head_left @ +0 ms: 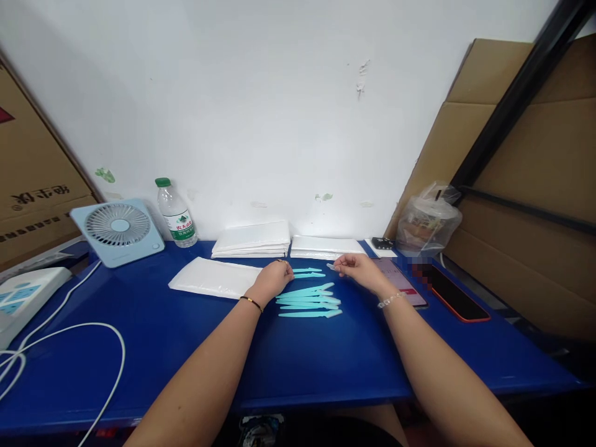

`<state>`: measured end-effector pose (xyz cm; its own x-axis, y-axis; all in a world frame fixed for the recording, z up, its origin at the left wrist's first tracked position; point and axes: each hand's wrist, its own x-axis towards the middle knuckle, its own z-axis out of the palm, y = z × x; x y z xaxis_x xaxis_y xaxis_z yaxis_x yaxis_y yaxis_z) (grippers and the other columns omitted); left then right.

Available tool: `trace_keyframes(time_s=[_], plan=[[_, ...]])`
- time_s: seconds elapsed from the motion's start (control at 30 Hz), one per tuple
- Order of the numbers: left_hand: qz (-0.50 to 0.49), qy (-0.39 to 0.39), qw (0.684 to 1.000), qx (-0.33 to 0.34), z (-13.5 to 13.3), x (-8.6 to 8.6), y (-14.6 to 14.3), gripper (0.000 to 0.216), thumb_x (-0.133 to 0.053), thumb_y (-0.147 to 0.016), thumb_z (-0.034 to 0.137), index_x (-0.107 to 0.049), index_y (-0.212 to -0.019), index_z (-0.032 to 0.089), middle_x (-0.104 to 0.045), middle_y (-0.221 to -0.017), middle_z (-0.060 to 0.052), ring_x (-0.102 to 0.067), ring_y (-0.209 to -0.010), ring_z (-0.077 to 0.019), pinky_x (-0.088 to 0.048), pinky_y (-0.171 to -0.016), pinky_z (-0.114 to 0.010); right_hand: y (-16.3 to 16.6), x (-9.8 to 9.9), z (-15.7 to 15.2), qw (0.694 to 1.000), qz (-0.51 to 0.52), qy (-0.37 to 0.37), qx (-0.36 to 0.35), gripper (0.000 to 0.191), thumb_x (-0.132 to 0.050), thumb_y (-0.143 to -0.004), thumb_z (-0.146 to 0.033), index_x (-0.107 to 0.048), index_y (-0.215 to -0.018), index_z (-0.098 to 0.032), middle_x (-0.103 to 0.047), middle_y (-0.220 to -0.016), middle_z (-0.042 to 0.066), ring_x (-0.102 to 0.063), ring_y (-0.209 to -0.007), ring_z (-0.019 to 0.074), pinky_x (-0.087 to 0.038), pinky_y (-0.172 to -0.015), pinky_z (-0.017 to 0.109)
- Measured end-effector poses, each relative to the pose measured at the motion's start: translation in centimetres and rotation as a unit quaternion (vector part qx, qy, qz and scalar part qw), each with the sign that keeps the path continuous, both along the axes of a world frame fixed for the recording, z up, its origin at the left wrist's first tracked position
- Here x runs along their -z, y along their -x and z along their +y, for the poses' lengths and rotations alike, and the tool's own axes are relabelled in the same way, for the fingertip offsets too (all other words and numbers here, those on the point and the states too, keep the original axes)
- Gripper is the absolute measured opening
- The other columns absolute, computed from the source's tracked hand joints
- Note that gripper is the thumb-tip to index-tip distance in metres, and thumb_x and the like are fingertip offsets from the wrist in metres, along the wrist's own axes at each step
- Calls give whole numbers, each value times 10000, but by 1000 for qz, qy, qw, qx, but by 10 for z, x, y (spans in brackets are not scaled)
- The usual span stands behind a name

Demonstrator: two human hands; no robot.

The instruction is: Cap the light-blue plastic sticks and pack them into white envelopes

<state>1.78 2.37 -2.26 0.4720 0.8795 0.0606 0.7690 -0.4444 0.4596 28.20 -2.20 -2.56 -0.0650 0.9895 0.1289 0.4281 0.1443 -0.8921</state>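
Note:
Several slim turquoise plastic razors (pixel 310 301) lie in a loose row on the blue table (pixel 298 360). Two more turquoise razors (pixel 308 272) lie just behind them. My left hand (pixel 274 279) rests on the table with curled fingers, its fingertips at the handles of those two. My right hand (pixel 356 268) is pinched on the pale tip of one razor (pixel 331 267). A white padded envelope (pixel 215 277) lies flat left of my left hand.
Two stacks of white envelopes (pixel 254 239) (pixel 326 246) sit by the wall. A blue desk fan (pixel 117 231), a water bottle (pixel 177 214) and white cables (pixel 65 347) are on the left. Two phones (pixel 459 301) (pixel 400 280), a bagged cup (pixel 427 220) and cardboard (pixel 526 205) stand on the right.

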Motion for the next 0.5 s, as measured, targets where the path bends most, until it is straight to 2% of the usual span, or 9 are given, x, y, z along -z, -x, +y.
trace_keyframes(time_s=[0.33, 0.5], plan=[[-45, 25, 999, 0, 3, 2, 1, 110, -560, -782, 273, -615, -800, 180, -637, -788, -27, -574, -708, -147, -391, -581, -231, 11, -2, -3, 1000, -1, 10, -19, 257, -690, -684, -390, -667, -772, -150, -644, -655, 16, -572, -597, 127, -447, -612, 257], [-70, 33, 997, 31, 0, 1, -1, 127, -558, -770, 284, -624, -790, 177, -626, -747, -18, -566, -681, -143, -403, -582, -233, 22, -3, -7, 998, 16, 20, -56, 247, -685, -690, -377, -686, -799, -156, -653, -667, 16, -582, -603, 133, -464, -624, 267]])
